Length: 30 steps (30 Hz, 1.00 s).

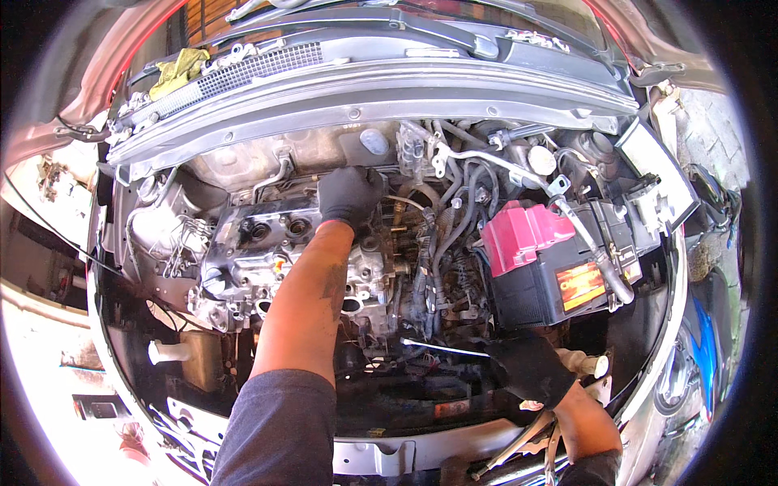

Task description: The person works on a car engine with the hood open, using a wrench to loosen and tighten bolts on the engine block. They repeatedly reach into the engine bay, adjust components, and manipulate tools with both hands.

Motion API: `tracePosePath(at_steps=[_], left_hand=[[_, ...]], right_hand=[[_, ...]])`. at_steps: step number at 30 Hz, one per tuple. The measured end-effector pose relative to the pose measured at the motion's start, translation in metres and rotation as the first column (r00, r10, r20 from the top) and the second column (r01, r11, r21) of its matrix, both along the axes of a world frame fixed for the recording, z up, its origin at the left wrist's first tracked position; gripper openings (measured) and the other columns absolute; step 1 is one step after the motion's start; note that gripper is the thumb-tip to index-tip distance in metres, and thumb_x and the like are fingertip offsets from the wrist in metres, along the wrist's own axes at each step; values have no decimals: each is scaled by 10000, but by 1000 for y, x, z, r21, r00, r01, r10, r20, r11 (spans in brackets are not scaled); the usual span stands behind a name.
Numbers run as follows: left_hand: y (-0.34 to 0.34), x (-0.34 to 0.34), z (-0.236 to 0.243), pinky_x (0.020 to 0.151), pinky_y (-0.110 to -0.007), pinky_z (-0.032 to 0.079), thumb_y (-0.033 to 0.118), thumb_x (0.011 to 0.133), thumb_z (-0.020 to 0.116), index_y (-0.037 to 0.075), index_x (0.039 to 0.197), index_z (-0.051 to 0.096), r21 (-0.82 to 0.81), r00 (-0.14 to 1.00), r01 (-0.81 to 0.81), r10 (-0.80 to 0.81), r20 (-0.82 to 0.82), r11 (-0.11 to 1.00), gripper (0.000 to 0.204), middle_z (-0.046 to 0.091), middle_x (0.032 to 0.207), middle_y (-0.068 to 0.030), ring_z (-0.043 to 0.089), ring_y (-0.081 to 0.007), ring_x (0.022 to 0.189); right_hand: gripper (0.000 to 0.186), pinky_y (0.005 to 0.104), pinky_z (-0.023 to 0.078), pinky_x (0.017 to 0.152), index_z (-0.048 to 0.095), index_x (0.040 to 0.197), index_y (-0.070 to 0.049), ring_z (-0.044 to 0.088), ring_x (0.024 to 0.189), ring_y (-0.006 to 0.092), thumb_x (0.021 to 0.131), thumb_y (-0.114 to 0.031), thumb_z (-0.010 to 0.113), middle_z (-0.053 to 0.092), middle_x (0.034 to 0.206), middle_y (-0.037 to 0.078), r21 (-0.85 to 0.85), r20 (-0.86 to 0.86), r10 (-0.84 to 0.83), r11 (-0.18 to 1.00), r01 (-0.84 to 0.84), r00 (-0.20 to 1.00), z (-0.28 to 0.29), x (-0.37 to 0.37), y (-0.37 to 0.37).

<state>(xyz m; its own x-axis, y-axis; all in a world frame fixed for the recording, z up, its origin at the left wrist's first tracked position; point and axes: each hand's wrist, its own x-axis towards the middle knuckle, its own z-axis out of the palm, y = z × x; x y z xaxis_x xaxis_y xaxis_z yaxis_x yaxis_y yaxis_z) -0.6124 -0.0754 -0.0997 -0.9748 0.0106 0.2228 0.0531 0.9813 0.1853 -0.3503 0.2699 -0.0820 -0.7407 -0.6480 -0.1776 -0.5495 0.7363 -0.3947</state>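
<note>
My left hand [350, 194], in a black glove, reaches over the engine [275, 231] to its rear right edge. It looks closed, and whatever its fingers hold or touch is hidden behind the glove. My right hand [531, 373], gloved in black too, is in front of the battery [527, 296]. A slim silver wrench [446, 348] sticks out of it to the left, over the front of the engine bay. The engine's top has round dark openings, and an orange-yellow part [279, 265] shows beside my left forearm.
A pink-red cover [523, 235] sits on the battery. Hoses and wiring [462, 211] run between engine and battery. A metal pipe [583, 227] crosses above the battery. A yellow cloth [180, 73] lies on the cowl. The front crossmember [381, 456] spans the near side.
</note>
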Motion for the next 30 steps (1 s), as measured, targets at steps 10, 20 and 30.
tracePosePath(at_steps=[10, 20, 30], left_hand=[[7, 1, 6, 834, -549, 586, 465, 989, 495, 51, 859, 799, -26, 998, -47, 48, 49, 999, 530, 745, 885, -257, 747, -440, 860], [4, -4, 4, 836, -529, 591, 473, 971, 538, 54, 868, 799, -39, 999, -42, 43, 28, 998, 505, 753, 903, -251, 747, -429, 873], [7, -1, 0, 852, -530, 585, 477, 996, 476, 55, 906, 800, -104, 999, -37, 37, 4, 994, 540, 756, 924, -248, 741, -443, 900]], right_hand=[[625, 570, 543, 828, 639, 1363, -126, 701, 948, 435, 751, -169, 760, 677, 1014, 279, -55, -72, 3, 998, -7, 997, -8, 4, 5], [448, 528, 545, 843, 689, 1247, -107, 719, 921, 385, 819, -224, 743, 738, 1038, 162, 38, 45, -20, 999, 18, 999, 9, 0, -3], [408, 503, 576, 858, 694, 1175, -67, 743, 941, 371, 782, -174, 719, 754, 1013, 176, -98, 45, -109, 989, 113, 993, 13, -3, -14]])
